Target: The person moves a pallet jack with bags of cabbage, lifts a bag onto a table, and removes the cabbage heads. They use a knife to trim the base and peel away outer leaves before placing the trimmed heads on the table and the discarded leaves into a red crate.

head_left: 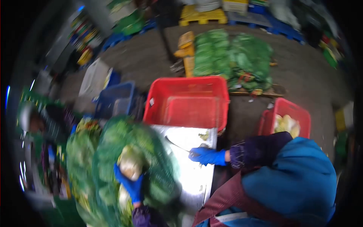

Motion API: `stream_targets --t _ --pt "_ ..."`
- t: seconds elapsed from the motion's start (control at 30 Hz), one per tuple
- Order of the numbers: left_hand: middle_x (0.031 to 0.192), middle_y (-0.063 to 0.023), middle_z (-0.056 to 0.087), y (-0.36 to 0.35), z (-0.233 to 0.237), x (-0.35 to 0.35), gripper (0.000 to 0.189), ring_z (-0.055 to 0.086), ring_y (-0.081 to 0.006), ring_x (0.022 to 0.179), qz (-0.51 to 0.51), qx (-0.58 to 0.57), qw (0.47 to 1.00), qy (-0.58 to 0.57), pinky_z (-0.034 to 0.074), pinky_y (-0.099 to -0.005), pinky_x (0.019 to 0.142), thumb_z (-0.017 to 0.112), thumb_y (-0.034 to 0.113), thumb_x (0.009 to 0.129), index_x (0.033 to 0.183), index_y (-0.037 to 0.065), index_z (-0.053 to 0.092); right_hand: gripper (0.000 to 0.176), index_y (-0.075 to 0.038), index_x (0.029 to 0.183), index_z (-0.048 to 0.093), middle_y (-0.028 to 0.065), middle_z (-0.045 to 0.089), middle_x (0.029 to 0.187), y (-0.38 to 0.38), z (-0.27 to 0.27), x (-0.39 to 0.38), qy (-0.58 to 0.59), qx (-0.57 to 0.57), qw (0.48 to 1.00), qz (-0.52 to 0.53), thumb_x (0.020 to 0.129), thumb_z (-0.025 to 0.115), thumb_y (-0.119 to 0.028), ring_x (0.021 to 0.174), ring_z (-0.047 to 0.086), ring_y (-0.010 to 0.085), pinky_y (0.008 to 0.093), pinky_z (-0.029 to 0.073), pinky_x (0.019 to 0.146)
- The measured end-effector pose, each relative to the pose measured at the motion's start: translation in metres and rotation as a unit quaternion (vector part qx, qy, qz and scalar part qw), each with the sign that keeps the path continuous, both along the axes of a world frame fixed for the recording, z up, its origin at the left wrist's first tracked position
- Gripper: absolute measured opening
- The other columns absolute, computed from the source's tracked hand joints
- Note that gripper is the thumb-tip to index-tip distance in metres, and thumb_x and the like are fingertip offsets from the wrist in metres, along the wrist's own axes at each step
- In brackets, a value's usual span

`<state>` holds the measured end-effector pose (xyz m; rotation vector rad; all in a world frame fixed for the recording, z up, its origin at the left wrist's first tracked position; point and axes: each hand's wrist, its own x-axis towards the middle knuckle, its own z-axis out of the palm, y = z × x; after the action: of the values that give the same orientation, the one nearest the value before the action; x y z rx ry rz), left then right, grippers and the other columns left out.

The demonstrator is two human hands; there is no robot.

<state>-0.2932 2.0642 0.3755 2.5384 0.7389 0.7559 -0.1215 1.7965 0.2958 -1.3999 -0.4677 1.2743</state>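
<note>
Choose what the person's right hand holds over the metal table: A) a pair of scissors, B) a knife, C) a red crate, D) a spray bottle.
B: the blue-gloved right hand grips a knife, its thin blade pointing left across the metal table, while the left hand clutches a pale cabbage in a green net sack.

Left hand, right hand: bright blue gloves. Dark purple knit sleeves, speckled at cuffs. Blue padded jacket. Maroon apron over front.
</note>
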Motion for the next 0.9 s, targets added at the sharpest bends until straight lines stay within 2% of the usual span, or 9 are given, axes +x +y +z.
stream_targets --t 0.1,0.23,0.33,0.4,0.53,0.67,0.77,0.83,0.9 --pt "0.132 -0.0145 0.032 0.021 -0.017 -0.010 0.105 0.035 -0.0278 0.120 0.063 -0.035 0.991 -0.115 0.027 -0.0368 0.102 0.083 0.020 0.047 0.132 -0.001 0.025 0.032 -0.008 0.097 0.053 0.0006 0.043 0.068 -0.012 0.013 0.006 -0.038 -0.027 0.999 -0.016 0.085 0.052 -0.038 0.051 0.042 0.0070 0.0224 0.039 0.043" --pt "0.129 -0.0123 0.036 0.029 -0.001 -0.034 0.092 0.039 -0.0270 0.114 0.121 -0.042 0.977 -0.170 0.032 -0.0371 0.098 0.077 0.027 0.056 0.130 0.000 0.029 0.034 -0.009 0.103 0.051 0.0007 0.043 0.069 -0.025 0.018 -0.006 -0.018 -0.015 0.999 -0.038 0.084 0.054 -0.037 0.050 0.040 0.0072 0.0222 0.037 0.042" --pt "0.127 -0.0115 0.039 0.000 0.052 -0.058 0.085 0.042 -0.0286 0.110 0.098 0.070 0.978 -0.171 0.034 -0.0381 0.096 0.072 0.036 0.063 0.129 0.001 0.032 0.037 -0.010 0.108 0.048 0.0003 0.043 0.070 -0.048 0.030 -0.010 -0.015 0.018 0.999 -0.024 0.083 0.056 -0.035 0.051 0.040 0.0071 0.0218 0.036 0.043" --pt "0.126 -0.0110 0.040 -0.018 0.091 -0.083 0.081 0.043 -0.0297 0.107 0.089 0.144 0.973 -0.154 0.035 -0.0387 0.095 0.068 0.042 0.067 0.128 0.002 0.033 0.048 -0.009 0.120 0.042 0.0041 0.050 0.088 -0.059 0.043 -0.010 -0.032 -0.018 0.999 -0.029 0.082 0.059 -0.032 0.057 0.043 0.0085 0.0219 0.036 0.043" --pt "0.124 -0.0105 0.042 -0.052 0.156 -0.119 0.079 0.045 -0.0305 0.104 0.084 0.247 0.955 -0.141 0.037 -0.0392 0.093 0.065 0.048 0.071 0.127 0.003 0.035 0.046 -0.017 0.128 0.038 -0.0001 0.043 0.070 -0.058 0.054 -0.004 -0.042 -0.017 0.999 -0.024 0.085 0.056 -0.024 0.051 0.038 0.0059 0.0212 0.036 0.043" --pt "0.126 -0.0114 0.040 -0.076 0.171 -0.121 0.086 0.044 -0.0277 0.108 0.088 0.143 0.969 -0.183 0.036 -0.0376 0.094 0.071 0.035 0.063 0.130 0.001 0.029 0.035 -0.016 0.117 0.043 -0.0002 0.042 0.073 -0.037 0.055 0.013 -0.032 0.012 0.999 0.013 0.085 0.055 -0.022 0.049 0.037 0.0063 0.0216 0.036 0.043" --pt "0.127 -0.0121 0.039 -0.100 0.150 -0.098 0.094 0.043 -0.0255 0.111 0.043 -0.021 0.979 -0.199 0.035 -0.0364 0.095 0.076 0.025 0.058 0.132 0.000 0.025 0.027 -0.015 0.111 0.047 -0.0008 0.044 0.077 -0.024 0.045 0.032 -0.045 0.025 0.996 0.072 0.087 0.050 -0.026 0.059 0.042 0.0066 0.0219 0.040 0.050" --pt "0.126 -0.0125 0.039 -0.131 0.126 -0.047 0.101 0.044 -0.0242 0.110 0.035 -0.177 0.968 -0.174 0.035 -0.0358 0.095 0.079 0.026 0.053 0.134 0.001 0.023 0.026 -0.013 0.110 0.048 -0.0017 0.044 0.077 -0.021 0.037 0.048 -0.108 0.028 0.989 0.101 0.088 0.050 -0.026 0.065 0.042 0.0056 0.0216 0.040 0.053" --pt "0.114 -0.0120 0.046 -0.135 0.072 -0.003 0.102 0.047 -0.0258 0.105 0.080 -0.201 0.976 -0.018 0.038 -0.0366 0.092 0.081 0.029 0.051 0.133 0.003 0.027 0.028 -0.012 0.111 0.048 -0.0007 0.046 0.079 -0.021 0.016 0.068 -0.086 0.021 0.989 0.115 0.087 0.050 -0.027 0.066 0.042 0.0059 0.0214 0.040 0.054"
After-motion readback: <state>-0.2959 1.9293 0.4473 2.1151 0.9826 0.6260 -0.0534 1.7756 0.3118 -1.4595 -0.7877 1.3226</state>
